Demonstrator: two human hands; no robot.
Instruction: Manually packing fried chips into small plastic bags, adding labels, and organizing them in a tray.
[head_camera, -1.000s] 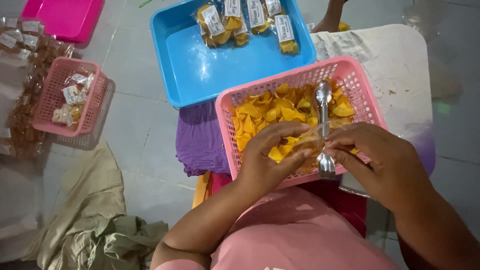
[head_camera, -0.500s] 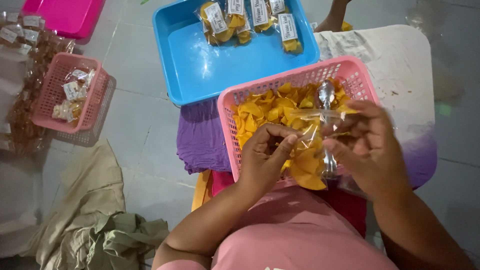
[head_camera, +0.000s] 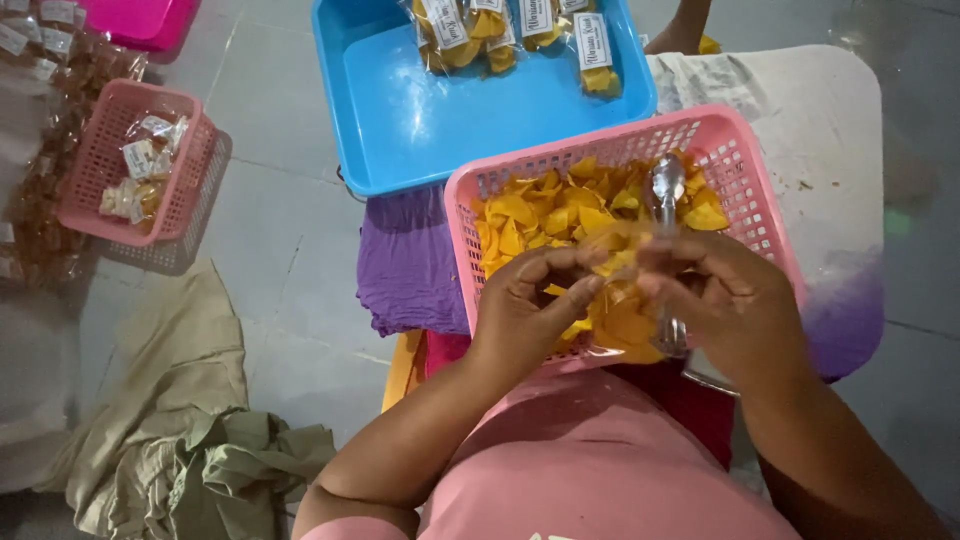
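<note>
Over pink basket (head_camera: 740, 160), fingers (head_camera: 575, 290) pinching bag (head_camera: 620, 320)

Clear plastic bag (head_camera: 615, 320) of yellow chips, held upright between both hands above a pink basket (head_camera: 745, 175), its top pinched by fingers (head_camera: 575, 290), partly filled

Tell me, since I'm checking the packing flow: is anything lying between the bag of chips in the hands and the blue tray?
Only the pink basket of loose chips, whose far rim lies between the clear bag and the blue tray. The tray's near part is bare.
</note>
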